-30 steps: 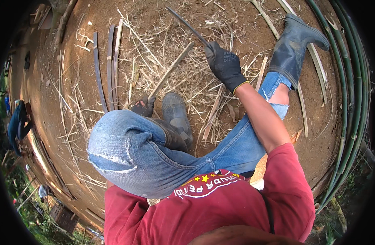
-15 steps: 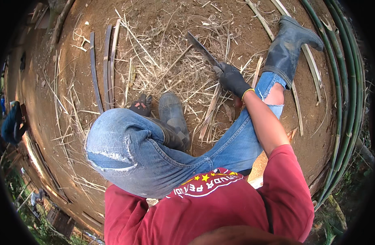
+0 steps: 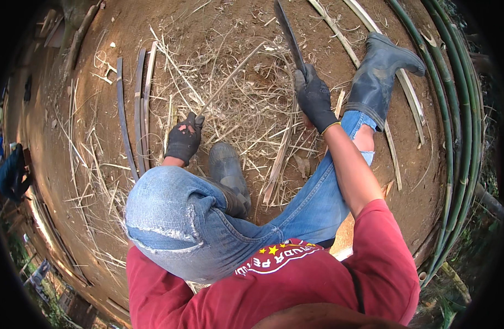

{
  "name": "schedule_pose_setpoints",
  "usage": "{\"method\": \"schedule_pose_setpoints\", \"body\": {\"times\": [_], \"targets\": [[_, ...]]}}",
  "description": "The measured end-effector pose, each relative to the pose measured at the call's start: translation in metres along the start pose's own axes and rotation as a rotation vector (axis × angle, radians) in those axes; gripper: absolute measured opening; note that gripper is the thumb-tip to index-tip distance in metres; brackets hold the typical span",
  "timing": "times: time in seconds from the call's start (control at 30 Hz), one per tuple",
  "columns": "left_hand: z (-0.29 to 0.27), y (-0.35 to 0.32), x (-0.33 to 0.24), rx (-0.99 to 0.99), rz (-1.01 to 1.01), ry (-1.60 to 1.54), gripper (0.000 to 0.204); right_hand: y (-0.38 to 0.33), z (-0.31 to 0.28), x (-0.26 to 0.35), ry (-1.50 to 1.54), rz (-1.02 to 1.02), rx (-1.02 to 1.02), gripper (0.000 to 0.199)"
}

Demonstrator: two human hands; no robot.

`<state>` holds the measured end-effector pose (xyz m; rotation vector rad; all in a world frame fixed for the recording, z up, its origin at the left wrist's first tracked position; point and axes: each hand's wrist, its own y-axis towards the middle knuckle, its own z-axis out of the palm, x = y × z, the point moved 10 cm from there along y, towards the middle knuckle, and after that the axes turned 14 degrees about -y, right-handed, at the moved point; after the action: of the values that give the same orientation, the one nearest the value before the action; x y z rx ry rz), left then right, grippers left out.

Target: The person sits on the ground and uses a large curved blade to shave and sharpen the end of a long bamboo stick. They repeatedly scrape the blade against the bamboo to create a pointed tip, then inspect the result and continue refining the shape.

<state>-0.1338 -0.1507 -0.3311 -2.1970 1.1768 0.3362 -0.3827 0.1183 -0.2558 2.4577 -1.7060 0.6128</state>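
My right hand [image 3: 315, 98], in a dark work glove, is closed around the handle of a machete [image 3: 290, 36]; its long dark blade points away from me and slightly left. In my left hand [image 3: 184, 138], also gloved and with torn patches on the back, is one end of a thin bamboo strip [image 3: 230, 78]. The strip slants up and to the right, and its far end lies apart from the blade, to its left. Below both hands, shavings and split slivers [image 3: 246, 118] cover the ground. My left boot [image 3: 228, 164] stands beside my left hand.
Dark flat bamboo slats [image 3: 124, 112] lie to the left. Long green bamboo poles [image 3: 465, 104] run along the right, with pale split strips [image 3: 410, 90] near my outstretched right boot [image 3: 375, 74]. Another person [image 3: 13, 174] is at the far left edge.
My left hand has come out from behind my knee, raising the strip. The machete has swung forward and upright, away from the strip it was against or near.
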Motion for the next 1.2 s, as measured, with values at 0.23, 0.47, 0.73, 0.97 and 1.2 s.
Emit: {"method": "schedule_pose_setpoints", "body": {"times": [0.23,0.47,0.73,0.97,1.2], "targets": [[0.013,0.062,0.001,0.025,0.074,0.057,0.04,0.045,0.008,0.027,-0.217,-0.225,-0.109,0.048],[0.032,0.069,0.019,-0.023,0.115,-0.082,0.042,0.058,0.037,0.024,-0.453,-0.241,0.015,0.052],[0.033,0.065,0.017,0.037,0.072,-0.089,0.053,0.061,0.032,0.023,-0.482,-0.369,-0.101,0.059],[0.028,0.066,0.015,0.086,0.013,-0.128,0.053,0.043,-0.021,0.08,-0.348,-0.468,-0.34,0.059],[0.037,0.065,0.016,0.139,0.025,-0.098,0.055,0.058,0.026,0.024,-0.531,-0.398,-0.104,0.05]]}}
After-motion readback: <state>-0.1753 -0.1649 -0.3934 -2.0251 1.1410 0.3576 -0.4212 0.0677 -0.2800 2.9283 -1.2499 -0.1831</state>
